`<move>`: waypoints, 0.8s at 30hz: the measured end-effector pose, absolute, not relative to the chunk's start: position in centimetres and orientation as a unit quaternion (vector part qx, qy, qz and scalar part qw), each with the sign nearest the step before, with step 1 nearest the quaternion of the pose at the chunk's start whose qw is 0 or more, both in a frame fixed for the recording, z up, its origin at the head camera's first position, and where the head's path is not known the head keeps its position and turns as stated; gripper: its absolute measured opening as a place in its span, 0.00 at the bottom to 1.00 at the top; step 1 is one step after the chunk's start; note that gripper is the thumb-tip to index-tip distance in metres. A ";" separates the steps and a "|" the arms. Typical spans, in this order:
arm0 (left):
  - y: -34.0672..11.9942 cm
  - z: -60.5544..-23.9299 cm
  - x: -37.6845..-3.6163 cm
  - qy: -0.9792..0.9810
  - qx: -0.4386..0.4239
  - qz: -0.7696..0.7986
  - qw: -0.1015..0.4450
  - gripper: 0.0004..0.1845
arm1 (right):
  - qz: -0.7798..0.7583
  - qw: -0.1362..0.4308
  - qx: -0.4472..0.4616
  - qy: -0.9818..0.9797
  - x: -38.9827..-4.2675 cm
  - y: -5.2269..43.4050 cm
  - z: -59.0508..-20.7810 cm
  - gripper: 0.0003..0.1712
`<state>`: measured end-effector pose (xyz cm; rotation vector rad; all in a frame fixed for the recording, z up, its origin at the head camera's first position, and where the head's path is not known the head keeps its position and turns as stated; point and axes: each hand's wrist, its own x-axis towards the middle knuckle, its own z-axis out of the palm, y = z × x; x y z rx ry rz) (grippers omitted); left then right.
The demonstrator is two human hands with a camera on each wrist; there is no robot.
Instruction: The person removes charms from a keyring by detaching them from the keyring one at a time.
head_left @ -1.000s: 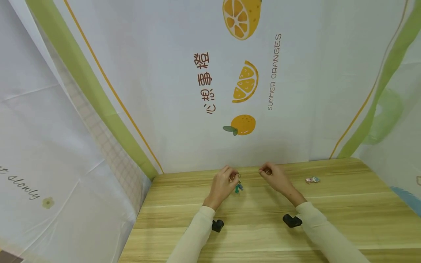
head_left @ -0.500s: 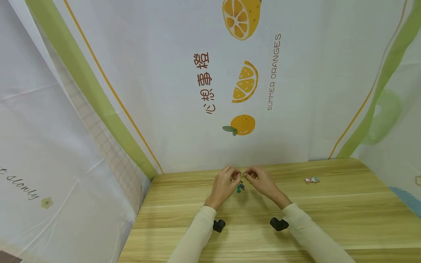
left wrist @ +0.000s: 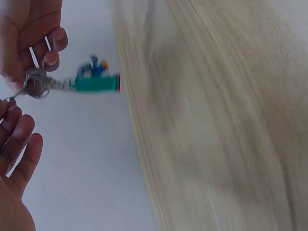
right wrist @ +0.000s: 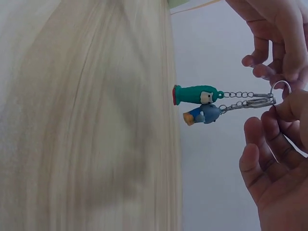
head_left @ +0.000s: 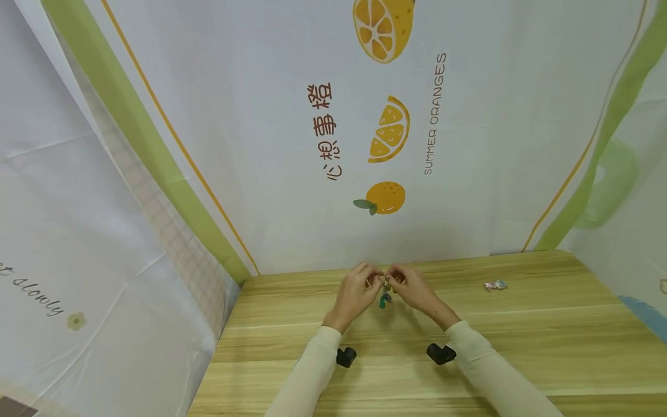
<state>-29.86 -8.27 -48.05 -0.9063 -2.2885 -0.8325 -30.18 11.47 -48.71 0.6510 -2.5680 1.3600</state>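
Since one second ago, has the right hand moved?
Yes. The right hand has moved to its left, away from the small charm lying on the table, and now meets the left hand at the key ring.

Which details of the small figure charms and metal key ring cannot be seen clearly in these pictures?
- Green figure charm: tiny in the head view, blurred in the left wrist view.
- Metal key ring: fingers cover part of it.
- Small colourful object on the wooden table: too small to identify.
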 end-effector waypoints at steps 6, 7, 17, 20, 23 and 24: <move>-8.6 -47.9 -30.0 -0.844 -0.364 -0.305 0.249 0.10 | 0.463 0.064 0.229 -0.854 -30.2 11.9 -48.5 0.06; -8.7 -48.0 -30.0 -0.844 -0.369 -0.302 0.245 0.10 | 0.463 0.060 0.230 -0.854 -30.2 11.9 -48.5 0.06; -8.7 -48.0 -30.2 -0.839 -0.391 -0.288 0.245 0.06 | 0.482 0.029 0.243 -0.841 -30.2 12.4 -48.7 0.09; -8.7 -47.9 -30.1 -0.842 -0.389 -0.287 0.241 0.06 | 0.485 0.026 0.241 -0.840 -30.2 12.5 -48.7 0.10; -8.7 -47.8 -30.1 -0.846 -0.385 -0.288 0.229 0.06 | 0.489 0.023 0.237 -0.839 -30.2 12.6 -48.8 0.10; -8.7 -47.8 -30.1 -0.847 -0.384 -0.288 0.227 0.05 | 0.490 0.023 0.235 -0.839 -30.1 12.7 -48.7 0.10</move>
